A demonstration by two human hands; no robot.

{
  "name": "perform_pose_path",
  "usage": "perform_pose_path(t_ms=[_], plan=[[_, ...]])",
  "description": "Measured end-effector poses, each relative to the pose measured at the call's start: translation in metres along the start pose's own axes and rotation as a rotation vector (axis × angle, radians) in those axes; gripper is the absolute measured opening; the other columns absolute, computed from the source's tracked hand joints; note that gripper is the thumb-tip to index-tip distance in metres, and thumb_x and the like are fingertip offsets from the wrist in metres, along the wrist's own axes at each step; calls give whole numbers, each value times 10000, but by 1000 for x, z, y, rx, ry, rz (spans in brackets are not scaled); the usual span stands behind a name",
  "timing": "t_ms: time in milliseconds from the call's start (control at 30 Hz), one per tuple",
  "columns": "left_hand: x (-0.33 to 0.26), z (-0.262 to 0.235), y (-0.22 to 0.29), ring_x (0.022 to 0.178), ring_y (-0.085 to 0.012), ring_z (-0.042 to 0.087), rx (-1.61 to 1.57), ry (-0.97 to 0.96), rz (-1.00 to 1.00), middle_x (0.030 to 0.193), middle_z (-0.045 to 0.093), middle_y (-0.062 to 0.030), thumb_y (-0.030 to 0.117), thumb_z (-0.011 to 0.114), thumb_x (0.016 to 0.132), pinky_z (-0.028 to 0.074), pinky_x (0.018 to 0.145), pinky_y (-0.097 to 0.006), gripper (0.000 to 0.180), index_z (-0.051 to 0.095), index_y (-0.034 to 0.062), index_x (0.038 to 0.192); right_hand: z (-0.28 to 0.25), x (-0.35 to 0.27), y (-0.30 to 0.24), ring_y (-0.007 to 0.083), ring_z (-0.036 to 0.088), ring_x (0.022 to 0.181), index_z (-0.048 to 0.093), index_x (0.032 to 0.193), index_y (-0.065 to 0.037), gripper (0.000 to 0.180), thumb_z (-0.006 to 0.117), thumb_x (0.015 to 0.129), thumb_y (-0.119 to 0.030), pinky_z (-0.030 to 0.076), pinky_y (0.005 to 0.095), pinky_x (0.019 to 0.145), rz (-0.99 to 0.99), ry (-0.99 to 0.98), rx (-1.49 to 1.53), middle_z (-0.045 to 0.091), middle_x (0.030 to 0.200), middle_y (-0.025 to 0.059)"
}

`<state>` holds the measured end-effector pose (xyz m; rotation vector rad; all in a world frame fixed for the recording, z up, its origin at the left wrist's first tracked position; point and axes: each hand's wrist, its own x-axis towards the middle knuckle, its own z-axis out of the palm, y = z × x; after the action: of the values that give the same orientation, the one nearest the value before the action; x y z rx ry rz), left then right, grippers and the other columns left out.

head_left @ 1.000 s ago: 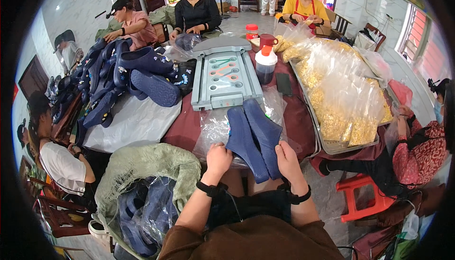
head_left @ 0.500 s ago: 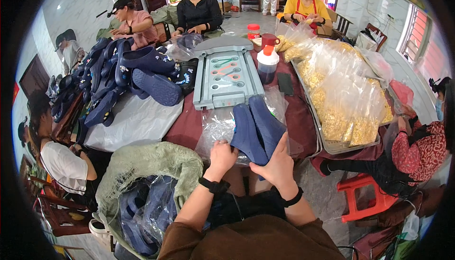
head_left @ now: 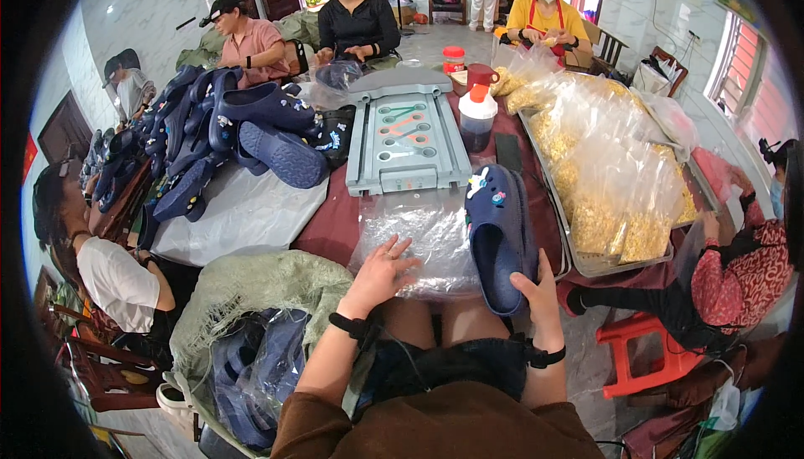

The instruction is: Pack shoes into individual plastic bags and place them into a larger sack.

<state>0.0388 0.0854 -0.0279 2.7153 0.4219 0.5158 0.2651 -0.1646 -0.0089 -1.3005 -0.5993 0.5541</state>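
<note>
My right hand [head_left: 540, 293] grips the heel end of a pair of navy clogs [head_left: 496, 245], right of the frame's centre, charms showing on the upper one. My left hand [head_left: 383, 273] holds nothing, its fingers spread near the clear plastic bags [head_left: 410, 229] on the counter [head_left: 328, 226], at the centre. More navy clogs [head_left: 289, 156] pile up at upper left

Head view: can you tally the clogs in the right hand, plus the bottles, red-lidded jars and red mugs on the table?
Navy clogs in the right hand: 2
Bottle: 1
Red-lidded jar: 1
Red mug: 1
Total: 5
</note>
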Motion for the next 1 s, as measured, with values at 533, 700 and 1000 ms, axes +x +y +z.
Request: perform_pose_path(t_ms=[533,700,1000], plan=[[11,-56,67,786,-203,728,-458,597,-327,896,751,-142,80,563,1014,550,734,-327,174,711,7,1068,-23,-27,-12,260,516,1323,159,1554,156,1121,827,790,-321,414,339,1089,93,3,205,441,1493,251],[-1,-92,98,838,-205,727,-386,963,-207,999,758,-144,11,530,994,557,752,-330,187,703,-11,1061,-30,-31,-5,261,514,1324,167,1557,148,1129,824,777,-338,410,339,1091,93,9,199,445,1488,250],[10,-44,88,950,-352,715,-60,648,-30,1156,733,-135,42,599,929,568,818,-421,152,678,47,1059,-21,-39,-18,276,483,1356,171,1565,134,1120,815,759,-302,388,350,1113,113,13,220,416,1511,248]])
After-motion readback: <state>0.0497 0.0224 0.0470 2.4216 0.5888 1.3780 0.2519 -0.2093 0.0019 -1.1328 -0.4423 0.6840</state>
